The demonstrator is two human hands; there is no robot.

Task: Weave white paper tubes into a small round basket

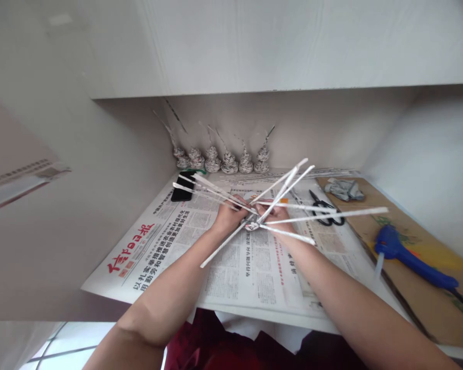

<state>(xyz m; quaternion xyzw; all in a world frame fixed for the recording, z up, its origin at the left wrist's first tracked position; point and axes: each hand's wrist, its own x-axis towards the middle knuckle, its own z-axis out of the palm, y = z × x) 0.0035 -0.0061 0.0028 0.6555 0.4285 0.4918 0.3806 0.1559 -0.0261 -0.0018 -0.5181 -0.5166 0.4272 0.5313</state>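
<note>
Left hand (231,215) and right hand (274,211): both over the middle of the newspaper (231,293), close together, one on either side of the workpiece (252,225). Workpiece = small clump of rolled paper, rods (351,213) fanning out from it. Left fingers curled, gripping at the clump's left side, where several rods run out past the hand. Right fingers bent in, gripping at its right side; exact contact hidden behind rods, so can't tell which rod each finger pinches. One rod points down-left toward the newspaper's near edge, others spread far-right and right.

Orange bit (284,201) shows by the right hand, too small to identify.

Phone (182,191): newspaper's far left corner. Scissors (325,223): on its right part, dark handles toward the near side. Six gourd shapes (229,162) in a row past its far edge, thin tails up. Spare rods (293,176) along that edge too.

Cardboard (393,293) right of the newspaper, carrying crumpled wad (345,189) and blue glue gun (412,261), nozzle end toward the newspaper.
</note>
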